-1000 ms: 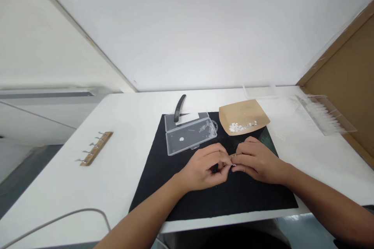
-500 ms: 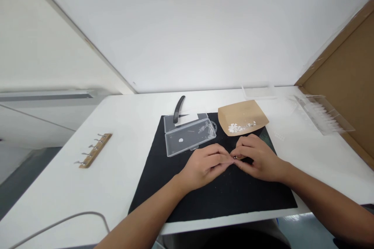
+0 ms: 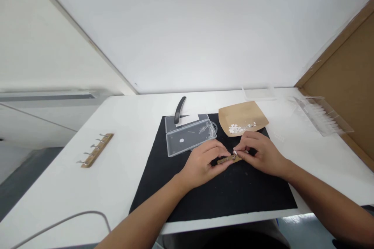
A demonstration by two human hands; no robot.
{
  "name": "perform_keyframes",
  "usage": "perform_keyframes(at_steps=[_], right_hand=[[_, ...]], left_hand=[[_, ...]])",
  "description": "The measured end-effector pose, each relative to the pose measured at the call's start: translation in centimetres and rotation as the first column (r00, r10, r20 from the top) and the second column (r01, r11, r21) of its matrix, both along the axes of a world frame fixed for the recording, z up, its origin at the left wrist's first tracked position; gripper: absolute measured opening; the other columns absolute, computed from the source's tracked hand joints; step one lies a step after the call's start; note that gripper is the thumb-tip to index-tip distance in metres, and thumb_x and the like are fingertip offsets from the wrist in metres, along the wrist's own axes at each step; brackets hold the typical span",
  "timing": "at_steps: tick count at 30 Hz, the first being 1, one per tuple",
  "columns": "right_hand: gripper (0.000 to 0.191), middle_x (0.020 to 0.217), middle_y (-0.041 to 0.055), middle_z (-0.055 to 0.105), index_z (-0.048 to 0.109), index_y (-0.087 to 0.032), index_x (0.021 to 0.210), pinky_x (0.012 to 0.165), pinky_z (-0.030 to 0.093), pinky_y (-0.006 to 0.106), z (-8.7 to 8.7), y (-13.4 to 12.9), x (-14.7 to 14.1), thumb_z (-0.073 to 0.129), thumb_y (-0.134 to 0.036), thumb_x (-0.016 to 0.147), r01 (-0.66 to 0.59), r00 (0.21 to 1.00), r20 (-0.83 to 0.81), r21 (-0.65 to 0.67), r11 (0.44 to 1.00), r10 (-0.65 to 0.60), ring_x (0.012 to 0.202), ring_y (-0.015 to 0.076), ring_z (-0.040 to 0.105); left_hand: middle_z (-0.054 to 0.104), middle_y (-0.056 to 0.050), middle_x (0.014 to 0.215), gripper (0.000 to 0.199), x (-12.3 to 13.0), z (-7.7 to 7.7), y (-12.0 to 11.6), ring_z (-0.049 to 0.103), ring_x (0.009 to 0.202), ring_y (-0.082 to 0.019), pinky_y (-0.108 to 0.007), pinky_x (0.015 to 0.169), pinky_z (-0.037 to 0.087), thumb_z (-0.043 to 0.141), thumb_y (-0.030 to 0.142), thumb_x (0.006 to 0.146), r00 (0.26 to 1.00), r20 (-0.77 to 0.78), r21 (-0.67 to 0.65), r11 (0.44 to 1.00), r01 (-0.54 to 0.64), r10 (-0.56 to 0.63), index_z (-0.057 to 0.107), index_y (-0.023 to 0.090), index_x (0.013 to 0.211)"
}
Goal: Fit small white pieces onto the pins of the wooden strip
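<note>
Over the black mat [image 3: 187, 202], my left hand [image 3: 201, 165] grips a short wooden strip [image 3: 223, 160] with small metal pieces along it, thumb in front and fingers behind. My right hand [image 3: 260, 153] pinches a small white piece [image 3: 235, 152] between thumb and fingertips, at one of the strip's metal pieces. Those fingers hide the strip's right end. Just behind my hands stands a brown paper tray [image 3: 245, 109] with many small white bits [image 3: 235, 128] in it. An open clear plastic case [image 3: 178, 148] holds thin clear pieces and one white bit.
A black curved nail file [image 3: 179, 111] and a white card [image 3: 189, 119] lie at the case's lid. A similar wooden strip with metal posts [image 3: 96, 150] sits at left, above a grey cable [image 3: 84, 213]. Clear boxes [image 3: 324, 118] stand at right, beside a brown board [image 3: 344, 70].
My hands have parted slightly at the fingertips, and the wooden strip, mostly hidden before, now shows between them. The white piece has come into sight in my right fingertips.
</note>
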State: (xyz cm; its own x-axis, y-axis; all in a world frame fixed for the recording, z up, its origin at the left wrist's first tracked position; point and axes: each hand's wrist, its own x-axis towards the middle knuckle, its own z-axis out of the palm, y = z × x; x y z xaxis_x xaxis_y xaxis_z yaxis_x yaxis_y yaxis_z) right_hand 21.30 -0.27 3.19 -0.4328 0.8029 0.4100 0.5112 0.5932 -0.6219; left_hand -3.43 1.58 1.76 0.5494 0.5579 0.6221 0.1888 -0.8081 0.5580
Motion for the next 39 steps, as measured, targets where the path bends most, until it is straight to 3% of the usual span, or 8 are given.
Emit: perform_keyframes(at_steps=[5, 12, 20, 31, 39], right_hand=[[0.007, 0.078, -0.0002, 0.062, 0.071, -0.021, 0.086, 0.065, 0.046, 0.028, 0.0, 0.1, 0.0, 0.070, -0.023, 0.094, 0.151, 0.986, -0.052, -0.131, 0.980, -0.159, 0.072, 0.0149, 0.059], [0.009, 0.072, -0.0019, 0.067, 0.073, -0.022, 0.086, 0.058, 0.046, 0.027, -0.1, -0.1, 0.2, 0.073, -0.029, 0.091, 0.288, 0.948, -0.027, -0.339, 0.895, -0.316, 0.063, 0.0140, 0.059], [0.012, 0.080, 0.0000, 0.068, 0.081, -0.027, 0.089, 0.064, 0.044, 0.030, 0.5, -0.2, 0.3, 0.074, -0.037, 0.091, 0.336, 0.941, 0.090, -0.345, 0.876, -0.326, 0.066, 0.0152, 0.055], [0.009, 0.092, -0.0004, 0.078, 0.080, -0.029, 0.089, 0.077, 0.051, 0.033, 1.0, -0.9, -0.2, 0.075, -0.036, 0.090, 0.334, 0.940, 0.081, -0.402, 0.853, -0.331, 0.083, 0.0199, 0.069], [0.005, 0.083, -0.0020, 0.073, 0.079, -0.029, 0.085, 0.067, 0.042, 0.030, -0.1, -0.5, 0.2, 0.079, -0.032, 0.089, 0.307, 0.948, 0.203, -0.376, 0.874, -0.246, 0.070, 0.0157, 0.059]], left_hand=[[0.071, -0.009, 0.100, 0.029, -0.1, 0.2, 0.0, 0.065, 0.094, -0.024, -0.041, 0.088, 0.054, 0.080, 0.034, 0.090, 0.987, -0.163, 0.019, 1.000, 0.012, -0.008, 0.069, 0.018, 0.110], [0.070, -0.010, 0.107, 0.029, -0.3, -0.1, -0.2, 0.059, 0.103, -0.026, -0.041, 0.093, 0.051, 0.075, 0.027, 0.091, 0.959, -0.284, -0.051, 0.999, 0.009, -0.023, 0.066, 0.019, 0.117], [0.067, -0.008, 0.107, 0.026, -0.3, -0.1, -0.2, 0.058, 0.104, -0.026, -0.040, 0.095, 0.050, 0.071, 0.025, 0.092, 0.916, -0.398, -0.097, 0.995, 0.015, -0.052, 0.064, 0.020, 0.117], [0.068, -0.007, 0.106, 0.026, -0.3, -0.6, 0.0, 0.056, 0.101, -0.026, -0.040, 0.093, 0.048, 0.071, 0.026, 0.091, 0.896, -0.436, -0.128, 0.991, 0.026, -0.080, 0.064, 0.021, 0.116], [0.069, -0.006, 0.104, 0.022, -0.2, -0.6, 0.1, 0.054, 0.099, -0.025, -0.039, 0.092, 0.047, 0.070, 0.025, 0.092, 0.901, -0.428, -0.139, 0.990, 0.017, -0.076, 0.064, 0.021, 0.112]])
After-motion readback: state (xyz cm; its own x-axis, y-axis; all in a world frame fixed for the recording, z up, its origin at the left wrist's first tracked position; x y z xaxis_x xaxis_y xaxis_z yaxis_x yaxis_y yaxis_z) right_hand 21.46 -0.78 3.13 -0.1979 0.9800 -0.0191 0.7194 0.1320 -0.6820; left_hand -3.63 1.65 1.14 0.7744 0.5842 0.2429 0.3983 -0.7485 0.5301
